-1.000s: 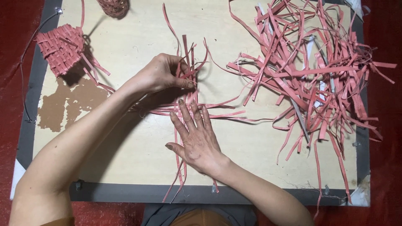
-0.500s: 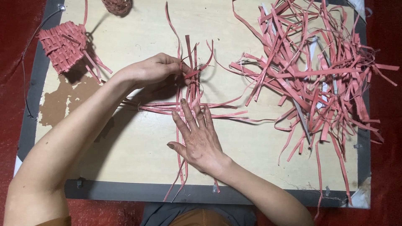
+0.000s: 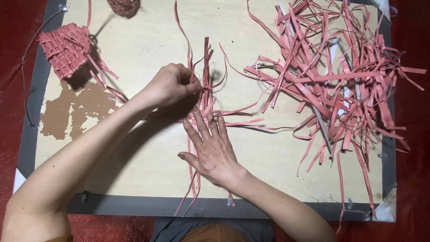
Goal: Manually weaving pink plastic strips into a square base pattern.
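Observation:
A flat weave of thin red strips [image 3: 207, 107] lies in the middle of a pale wooden board [image 3: 134, 148]. My right hand [image 3: 209, 145] rests flat on the lower part of the weave, fingers spread and pressing the crossed strips down. My left hand [image 3: 171, 84] is above it, fingers pinched on a red strip at the weave's upper edge. Loose strip ends stick out upward, sideways and down past the board's near edge.
A large loose heap of red strips [image 3: 333, 78] covers the board's right half. A part-woven red basket piece [image 3: 66, 50] lies at the top left, another woven piece [image 3: 122, 6] at the top edge. The board sits on a red floor [image 3: 412, 148].
My left hand has shifted slightly up and pulled its strip tighter at the weave's top. My right hand has stayed pressed flat on the strips.

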